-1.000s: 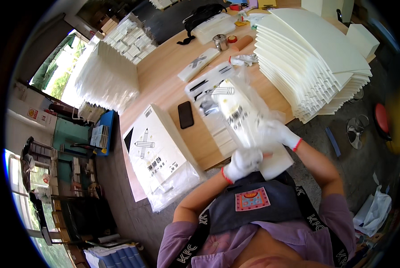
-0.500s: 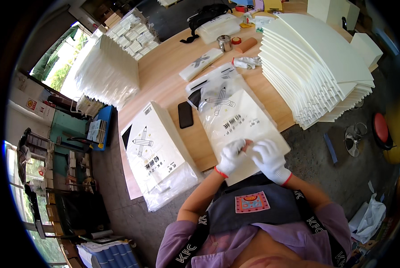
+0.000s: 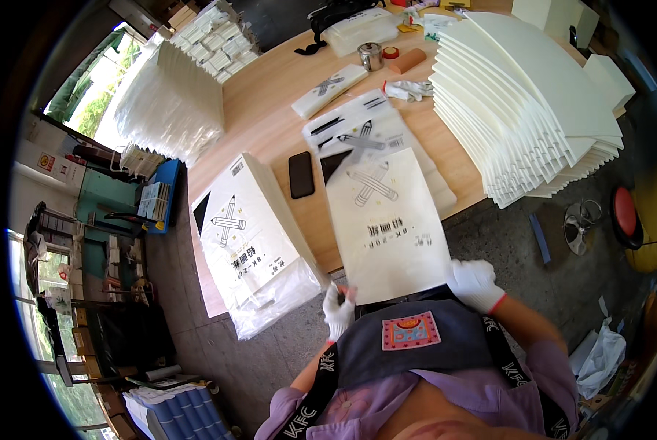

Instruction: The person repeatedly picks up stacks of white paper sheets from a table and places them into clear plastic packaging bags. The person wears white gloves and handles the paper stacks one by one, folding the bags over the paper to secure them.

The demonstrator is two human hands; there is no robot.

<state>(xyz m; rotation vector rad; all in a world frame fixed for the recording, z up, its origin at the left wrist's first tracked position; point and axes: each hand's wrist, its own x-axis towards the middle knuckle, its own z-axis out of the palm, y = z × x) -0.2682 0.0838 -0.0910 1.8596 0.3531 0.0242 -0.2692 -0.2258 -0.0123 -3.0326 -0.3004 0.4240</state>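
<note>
A clear plastic bag (image 3: 388, 249) printed with crossed pencils lies over a stack of white paper at the table's near edge. My left hand (image 3: 339, 308), in a white glove with some fingertips bare, pinches the bag at its near left corner. At its near right corner my right hand (image 3: 479, 284), also gloved, has its fingers closed round the edge; its thumb is mostly hidden. Beneath the filled bag, several flat printed bags (image 3: 369, 117) reach out toward the far side. To the left sits a pile of filled paper packs (image 3: 251, 235) in the same printed plastic.
A black phone (image 3: 301, 175) lies between the piles. Tall fanned stacks of white paper (image 3: 519, 110) stand at the right, with a plastic-covered stack (image 3: 171, 103) far left. Behind are a narrow printed pack (image 3: 330, 91), spare gloves (image 3: 409, 90), a metal tin (image 3: 370, 56) and an orange-brown roll (image 3: 408, 61).
My hands have moved apart and toward me, to the bag's two near corners. The pencil print now lies over the paper, lower than before. The view has shifted slightly.
</note>
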